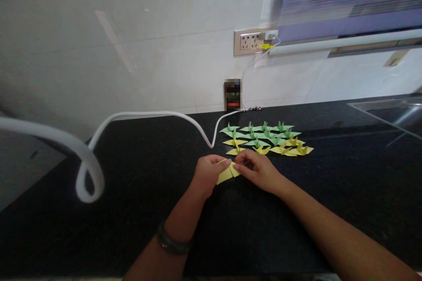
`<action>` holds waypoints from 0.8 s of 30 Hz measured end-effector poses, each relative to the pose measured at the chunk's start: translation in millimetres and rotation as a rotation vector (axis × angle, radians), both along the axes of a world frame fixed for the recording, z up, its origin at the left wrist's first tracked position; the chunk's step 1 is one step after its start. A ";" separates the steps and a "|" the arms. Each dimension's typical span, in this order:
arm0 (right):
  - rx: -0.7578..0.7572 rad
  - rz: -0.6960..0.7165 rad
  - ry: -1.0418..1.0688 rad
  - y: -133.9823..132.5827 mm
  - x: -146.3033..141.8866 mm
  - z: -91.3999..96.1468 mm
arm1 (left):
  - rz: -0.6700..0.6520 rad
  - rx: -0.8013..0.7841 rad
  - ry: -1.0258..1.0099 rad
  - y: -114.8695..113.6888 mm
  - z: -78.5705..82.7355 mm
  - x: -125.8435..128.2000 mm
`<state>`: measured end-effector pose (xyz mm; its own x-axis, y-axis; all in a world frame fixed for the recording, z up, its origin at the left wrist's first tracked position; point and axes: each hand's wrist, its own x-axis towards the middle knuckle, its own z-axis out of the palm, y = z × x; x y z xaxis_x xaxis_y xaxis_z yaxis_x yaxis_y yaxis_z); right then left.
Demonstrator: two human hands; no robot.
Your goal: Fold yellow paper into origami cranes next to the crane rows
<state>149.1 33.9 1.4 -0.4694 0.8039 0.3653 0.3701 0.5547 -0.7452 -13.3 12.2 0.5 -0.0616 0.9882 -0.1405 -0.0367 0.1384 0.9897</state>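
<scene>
A small folded piece of yellow paper (225,177) is pinched between both hands above the dark counter. My left hand (208,172) grips its left side, thumb on top and fingers behind. On the right, my right hand (259,170) closes thumb and forefinger on the paper's upper right part. A crease or slit runs down the paper between the thumbs. Just beyond the hands stand rows of folded paper cranes: green cranes (252,135) at the back and yellow cranes (280,149) nearer to me.
A thick white cable (171,113) loops across the left and close to the camera. A phone (233,95), partly blurred out, leans on the wall below a socket (249,41) with a plugged-in charger. At the right is a glass-like panel (392,114) on the black counter (132,210).
</scene>
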 end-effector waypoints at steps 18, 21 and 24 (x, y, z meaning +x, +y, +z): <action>-0.264 0.022 0.079 3.6 -2.7 -9.2 | -0.049 0.015 0.133 -3.1 4.8 1.5; -0.269 0.016 0.084 3.3 -2.6 -9.1 | -0.038 0.025 0.133 -2.1 4.5 1.3; -0.275 0.020 0.092 2.5 -2.8 -8.1 | -0.029 0.023 0.116 -1.8 5.6 1.6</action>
<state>146.4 36.4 -6.7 -0.4610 0.8697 0.1763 0.2855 0.3335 -0.8985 -11.7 10.4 6.1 -0.0474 0.9927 -0.1110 0.0816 0.1146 0.9901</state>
